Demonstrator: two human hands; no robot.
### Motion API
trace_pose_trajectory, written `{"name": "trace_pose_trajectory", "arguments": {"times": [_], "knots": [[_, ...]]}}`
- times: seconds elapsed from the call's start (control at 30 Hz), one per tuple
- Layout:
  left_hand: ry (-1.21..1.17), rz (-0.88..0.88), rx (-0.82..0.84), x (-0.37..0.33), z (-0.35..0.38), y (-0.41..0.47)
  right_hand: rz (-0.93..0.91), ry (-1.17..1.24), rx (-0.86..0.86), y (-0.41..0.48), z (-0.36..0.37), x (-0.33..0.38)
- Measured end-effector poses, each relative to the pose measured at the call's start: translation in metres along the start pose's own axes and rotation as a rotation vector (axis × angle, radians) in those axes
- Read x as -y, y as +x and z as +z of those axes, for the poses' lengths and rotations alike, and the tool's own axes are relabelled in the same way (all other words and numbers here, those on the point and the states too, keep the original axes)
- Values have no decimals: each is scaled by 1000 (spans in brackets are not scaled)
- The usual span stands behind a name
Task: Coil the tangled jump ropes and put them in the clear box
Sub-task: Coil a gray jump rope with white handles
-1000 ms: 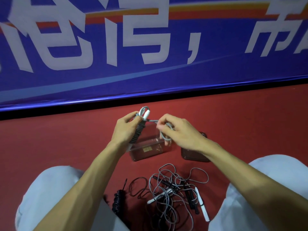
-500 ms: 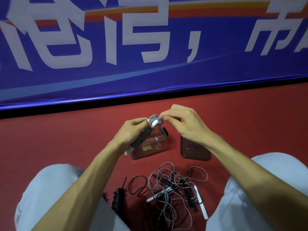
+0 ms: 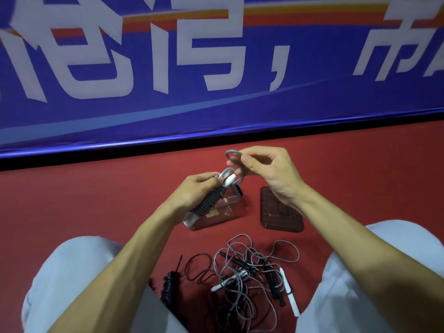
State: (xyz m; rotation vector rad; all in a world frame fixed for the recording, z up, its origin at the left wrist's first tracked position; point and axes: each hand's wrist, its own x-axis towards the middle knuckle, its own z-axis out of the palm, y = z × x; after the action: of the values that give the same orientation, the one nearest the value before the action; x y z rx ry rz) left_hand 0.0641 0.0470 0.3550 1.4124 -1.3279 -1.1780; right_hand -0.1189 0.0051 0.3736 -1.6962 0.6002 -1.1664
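My left hand grips a jump rope wound into a tight bundle, which hides a part of the clear box. My right hand pinches the grey free end of this rope in a small loop, just above the bundle. The box stands open on the red floor, with its lid just beside it at the right. Between my knees the other ropes lie tangled, and 1 black coiled rope lies at their left.
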Motion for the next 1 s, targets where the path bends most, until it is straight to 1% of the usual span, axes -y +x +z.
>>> {"name": "trace_pose_trajectory", "arguments": {"times": [0.17, 0.23, 0.33, 0.5, 0.63, 0.7, 0.8, 0.93, 1.0], "knots": [[-109, -44, -7, -2, 1, 0, 52, 82, -157, 2, 4, 3], [-150, -84, -16, -3, 1, 0, 59, 7, -215, 2, 4, 4], [-245, -126, 4, -3, 3, 0, 47, -174, -269, 4, 3, 0], [-290, -57, 33, -8, 9, -4, -74, -527, -274, 3, 2, -12], [-293, -48, -1, -10, 12, -7, -221, -706, -271, 3, 3, -16], [-286, -31, -44, -9, 15, -6, -278, -769, -284, 3, 4, -18], [-192, 25, -117, -8, 18, -6, -329, -815, -303, 2, 7, -20], [-212, -42, -212, -11, 21, -9, -384, -846, -287, -2, 12, -22], [-259, -78, -220, -12, 22, -11, -400, -860, -279, -3, 14, -23]]}}
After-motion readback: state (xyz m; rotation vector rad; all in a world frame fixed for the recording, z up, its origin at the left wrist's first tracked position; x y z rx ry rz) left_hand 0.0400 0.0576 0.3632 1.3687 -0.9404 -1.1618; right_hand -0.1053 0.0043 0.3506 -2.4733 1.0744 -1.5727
